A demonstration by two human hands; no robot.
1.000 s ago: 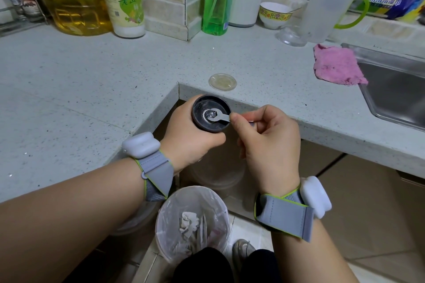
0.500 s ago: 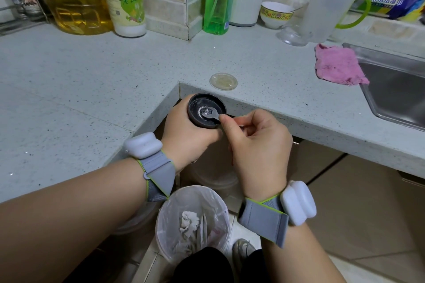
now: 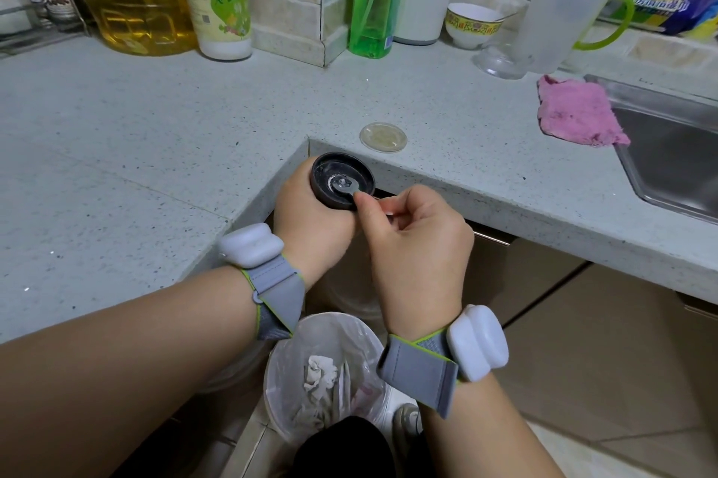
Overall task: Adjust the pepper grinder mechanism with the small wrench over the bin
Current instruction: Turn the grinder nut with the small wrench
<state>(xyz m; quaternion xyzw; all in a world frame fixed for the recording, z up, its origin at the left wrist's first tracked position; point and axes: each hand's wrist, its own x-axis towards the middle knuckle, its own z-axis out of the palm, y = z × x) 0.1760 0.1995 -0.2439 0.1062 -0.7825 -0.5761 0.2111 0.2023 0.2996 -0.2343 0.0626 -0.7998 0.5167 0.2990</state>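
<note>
The pepper grinder is held by the left hand, with the fingers wrapped round its body. Its round black end is turned up toward the camera. It is kept just in front of the inner corner of the counter, and the bin is seen below it, toward 6 o'clock.

The small wrench is pinched between the thumb and fingers of the right hand. The head of the wrench is set on the little metal nut in the middle of the grinder's end. Its handle points toward 4 o'clock and is mostly hidden by the fingers.

The bin is lined with a clear bag, and crumpled paper is seen inside.

On the counter, a small round lid lies at 1 o'clock from the grinder. A pink cloth is laid by the sink, at 2 o'clock. Bottles and a bowl are lined up along the wall at 12 o'clock.
</note>
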